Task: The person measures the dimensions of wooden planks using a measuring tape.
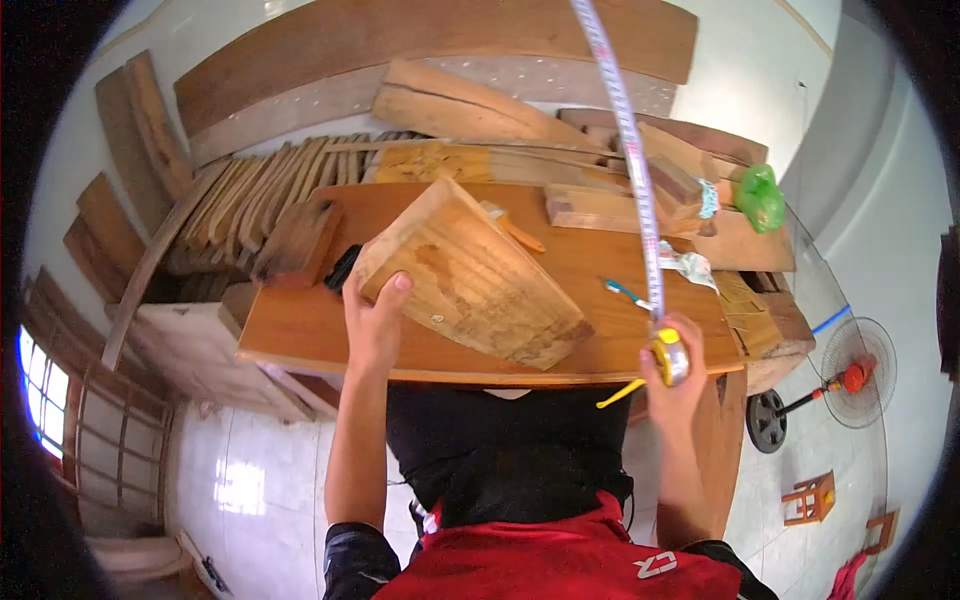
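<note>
My left hand [375,325] grips a wooden board [470,275] by its left edge, thumb on the face. The board is tilted above the brown table [300,330], its face stained dark toward the lower right end. My right hand [675,370] is wrapped round a yellow tape measure [671,356] over the table's front edge. Its pale blade [628,135] is pulled out and runs up past the top of the view. A yellow strap [620,394] hangs from the case.
On the table lie a teal-handled brush [628,293], an orange-handled brush [520,232] and wooden blocks [590,207]. A green plastic bag [760,198] is at the right. Stacked curved wood pieces [255,195] stand behind left. A fan [855,375] is on the floor right.
</note>
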Available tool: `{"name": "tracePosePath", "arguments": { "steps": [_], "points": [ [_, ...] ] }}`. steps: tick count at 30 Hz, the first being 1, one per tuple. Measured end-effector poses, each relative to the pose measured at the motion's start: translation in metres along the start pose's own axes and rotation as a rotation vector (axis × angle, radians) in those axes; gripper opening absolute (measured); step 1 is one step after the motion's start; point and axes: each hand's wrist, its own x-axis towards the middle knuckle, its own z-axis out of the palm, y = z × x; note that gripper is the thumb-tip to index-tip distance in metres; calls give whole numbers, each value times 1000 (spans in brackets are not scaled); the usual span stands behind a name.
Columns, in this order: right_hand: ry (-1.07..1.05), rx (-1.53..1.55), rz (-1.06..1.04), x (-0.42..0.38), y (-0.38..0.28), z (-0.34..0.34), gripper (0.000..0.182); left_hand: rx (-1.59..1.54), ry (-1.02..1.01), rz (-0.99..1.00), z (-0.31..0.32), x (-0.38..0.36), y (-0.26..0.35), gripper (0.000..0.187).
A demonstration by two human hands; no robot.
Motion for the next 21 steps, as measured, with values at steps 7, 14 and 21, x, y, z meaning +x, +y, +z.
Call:
{"name": "tracePosePath", "arguments": {
  "steps": [7,14,21],
  "points": [
    [-116,191,441,-37,23,-26,42,110,225,-86,-74,-36,9,63],
    [-241,228,334,-41,15,-9,42,271,331,-274,-85,-69,-7,63],
    [-381,361,485,-45,3,11,42,213,409,-427,-66,-109,-28,59]
  ]
}}
